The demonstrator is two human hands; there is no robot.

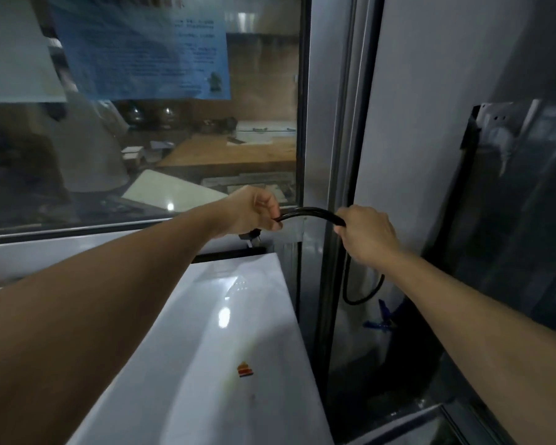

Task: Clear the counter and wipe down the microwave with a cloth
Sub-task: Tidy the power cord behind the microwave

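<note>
Left hand (254, 210) and right hand (366, 232) both grip the black power cord (308, 211) behind the white microwave (206, 348); a hard tug could snag its plug (250, 236)

Dim glass window (174, 139) with blue notice (142, 49), grey wall (430, 75) beside.

The scene is dim, with a cool grey-blue cast. Small bright glare spots sit on the glossy white top (225, 316), mirroring overhead lamps. The window (142, 139) carries hazy reflections and a point of glare low down. The right side falls into deep shadow, where the dark panel (527, 220) shows only streaky sheen. Everything is soft and slightly smeared; text on the blue sheet (142, 49) is unreadable. Wide-angle distortion bends the frame (344, 123) and stretches the forearms at the edges.
</note>
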